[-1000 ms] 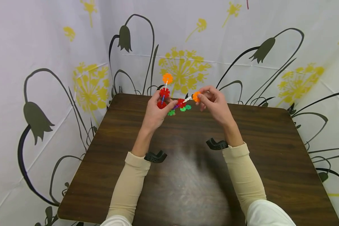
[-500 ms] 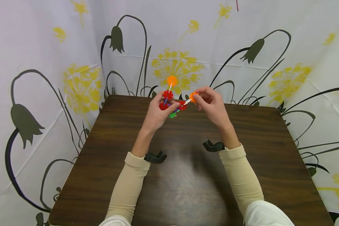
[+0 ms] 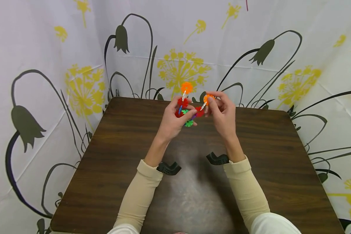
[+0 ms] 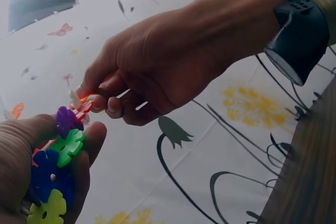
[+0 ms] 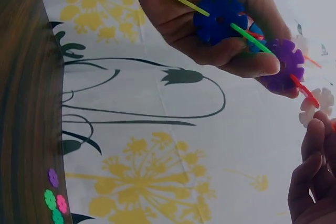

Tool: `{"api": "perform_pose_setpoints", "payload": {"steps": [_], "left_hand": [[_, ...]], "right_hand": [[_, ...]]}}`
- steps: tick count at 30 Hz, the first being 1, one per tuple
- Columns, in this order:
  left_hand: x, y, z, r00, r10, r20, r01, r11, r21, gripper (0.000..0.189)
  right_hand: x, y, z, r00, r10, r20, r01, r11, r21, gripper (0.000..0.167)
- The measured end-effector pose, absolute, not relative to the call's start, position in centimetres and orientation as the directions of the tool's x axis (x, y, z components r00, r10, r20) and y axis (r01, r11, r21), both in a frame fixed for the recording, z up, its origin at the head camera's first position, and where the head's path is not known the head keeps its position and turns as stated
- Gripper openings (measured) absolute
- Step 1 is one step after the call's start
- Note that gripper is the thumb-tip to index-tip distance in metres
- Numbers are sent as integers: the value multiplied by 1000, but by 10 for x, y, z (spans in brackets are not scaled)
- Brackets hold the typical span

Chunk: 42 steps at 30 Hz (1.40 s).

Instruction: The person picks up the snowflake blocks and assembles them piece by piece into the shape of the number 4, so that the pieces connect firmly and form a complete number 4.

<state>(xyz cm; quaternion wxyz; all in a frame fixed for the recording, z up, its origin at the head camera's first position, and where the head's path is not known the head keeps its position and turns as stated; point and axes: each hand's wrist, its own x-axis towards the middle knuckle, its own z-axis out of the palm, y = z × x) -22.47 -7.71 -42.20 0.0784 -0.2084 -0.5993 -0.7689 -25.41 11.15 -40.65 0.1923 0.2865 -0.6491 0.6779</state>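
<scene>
My left hand [image 3: 173, 122] grips a chain of slotted plastic discs joined edge to edge. Out of its top rises a red disc [image 3: 182, 103], with an orange disc [image 3: 187, 87] above on a white link. Near the palm are a blue disc [image 5: 219, 18], a green disc [image 4: 70, 147] and a yellow disc [image 4: 48, 209]. Beyond the thumb come a purple disc [image 5: 286, 65], a red one [image 5: 305, 91] and a white disc [image 5: 317, 107]. At that end my right hand [image 3: 224, 113] pinches another orange disc [image 3: 208, 99] between thumb and fingers, right at the white piece.
A dark wooden table [image 3: 128, 156] lies below both hands. Loose discs, among them a purple disc [image 5: 53, 177] and a pink disc [image 5: 62, 203], lie near its edge in the right wrist view. A flower-printed white curtain [image 3: 234, 35] hangs behind the table.
Both hands have come closer together, the left moving rightward with the chain. The upper orange disc has shifted right and down. The right hand keeps its pinch on the other orange disc.
</scene>
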Motion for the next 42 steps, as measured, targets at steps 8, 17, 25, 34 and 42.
{"api": "perform_pose_setpoints", "payload": {"steps": [8, 17, 25, 34, 42], "left_hand": [[-218, -82, -418, -907, 124, 403, 374, -206, 904, 38], [-216, -90, -413, -909, 134, 395, 375, -152, 914, 37], [-217, -96, -411, -901, 97, 423, 411, -119, 904, 24], [-220, -102, -412, -878, 72, 473, 474, -2, 880, 18], [-222, -105, -412, -879, 55, 474, 475, 8, 880, 24]], "right_hand": [[-252, 112, -407, -744, -131, 655, -651, -80, -755, 20], [-251, 110, -409, -743, -164, 649, -650, -53, -758, 20], [-247, 108, -413, -761, -129, 636, -629, -92, -772, 20], [-253, 111, -421, -779, -180, 600, -575, -177, -799, 34], [-249, 94, -450, -788, -306, 534, -496, -197, -845, 36]]}}
